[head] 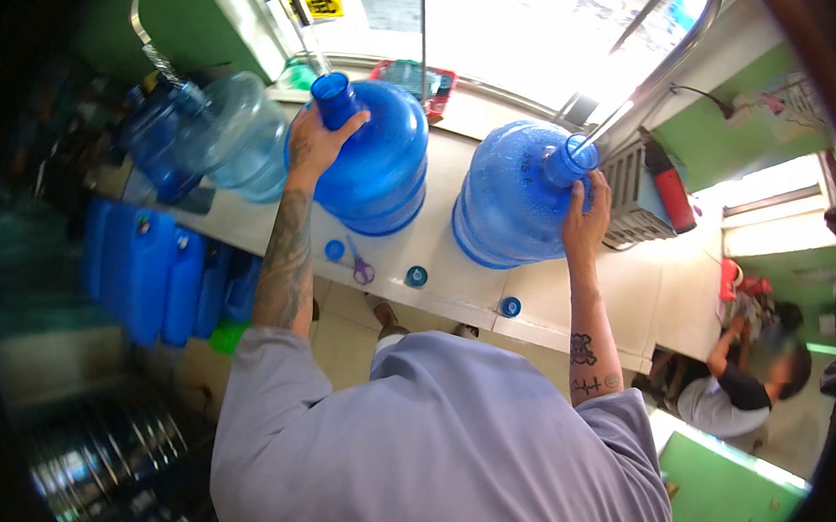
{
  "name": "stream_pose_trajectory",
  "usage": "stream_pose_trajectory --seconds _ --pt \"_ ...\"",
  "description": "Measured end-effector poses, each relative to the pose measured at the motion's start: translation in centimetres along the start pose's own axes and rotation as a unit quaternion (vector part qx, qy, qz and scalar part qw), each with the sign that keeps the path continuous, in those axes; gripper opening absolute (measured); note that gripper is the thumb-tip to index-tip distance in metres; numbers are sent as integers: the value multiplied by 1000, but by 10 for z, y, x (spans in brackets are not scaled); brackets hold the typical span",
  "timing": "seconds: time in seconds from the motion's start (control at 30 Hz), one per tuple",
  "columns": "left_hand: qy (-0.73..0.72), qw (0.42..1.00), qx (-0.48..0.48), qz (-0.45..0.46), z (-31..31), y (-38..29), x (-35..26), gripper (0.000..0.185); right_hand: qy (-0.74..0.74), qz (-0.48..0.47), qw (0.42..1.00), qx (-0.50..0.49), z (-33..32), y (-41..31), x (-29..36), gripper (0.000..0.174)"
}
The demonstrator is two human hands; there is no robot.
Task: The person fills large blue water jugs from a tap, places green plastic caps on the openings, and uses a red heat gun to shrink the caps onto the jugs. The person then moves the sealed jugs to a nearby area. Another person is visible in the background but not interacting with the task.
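My left hand [317, 143] is around the neck of a dark blue round water jug [388, 144], whose mouth is uncapped. My right hand [589, 211] has its fingers and thumb on the neck of a second blue jug [508, 188]. That jug bears handwriting and droplets on its shoulder. Into its open mouth runs a thin bright line, a tube or a stream of water; I cannot tell which. Both jugs stand on a pale tiled counter [440, 227]. Three loose caps lie near its front edge: a blue cap [334, 249], a teal cap [416, 276] and a darker blue cap [510, 307].
Purple-handled scissors [363, 271] lie beside the caps. A clear jug [245, 138] stands at left, above blue slim containers [148, 270] below counter level. Right of the jugs sits a grey slatted box [634, 193]. A metal pipe [672, 52] curves overhead. Another person [727, 400] is at far right.
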State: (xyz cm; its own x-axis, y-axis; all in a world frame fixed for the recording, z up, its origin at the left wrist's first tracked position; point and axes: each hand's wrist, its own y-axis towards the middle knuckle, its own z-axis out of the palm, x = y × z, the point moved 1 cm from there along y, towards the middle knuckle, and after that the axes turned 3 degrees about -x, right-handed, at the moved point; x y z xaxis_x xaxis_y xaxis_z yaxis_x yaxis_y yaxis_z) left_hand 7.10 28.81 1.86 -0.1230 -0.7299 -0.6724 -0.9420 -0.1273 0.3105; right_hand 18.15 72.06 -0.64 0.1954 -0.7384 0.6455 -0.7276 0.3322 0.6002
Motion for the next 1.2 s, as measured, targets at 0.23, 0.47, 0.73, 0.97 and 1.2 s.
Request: stream_pose_trajectory --seconds 0.23,0.47,0.73,0.97,1.2 --pt "25 996 -87 -27 12 -9 -19 66 -28 -41 999 7 -5 -2 -5 38" --pt "79 987 -134 -34 18 -10 -25 68 -44 -52 998 18 -7 -4 -1 38" --pt "122 979 -160 -44 21 -12 -21 74 -18 -77 996 28 -8 -5 -4 39" --pt "97 982 -159 -17 17 -14 -27 67 -23 -79 996 31 -7 -6 -4 39" --pt "96 981 -167 -20 17 -15 -24 67 -5 -75 996 44 -8 -6 -8 38"
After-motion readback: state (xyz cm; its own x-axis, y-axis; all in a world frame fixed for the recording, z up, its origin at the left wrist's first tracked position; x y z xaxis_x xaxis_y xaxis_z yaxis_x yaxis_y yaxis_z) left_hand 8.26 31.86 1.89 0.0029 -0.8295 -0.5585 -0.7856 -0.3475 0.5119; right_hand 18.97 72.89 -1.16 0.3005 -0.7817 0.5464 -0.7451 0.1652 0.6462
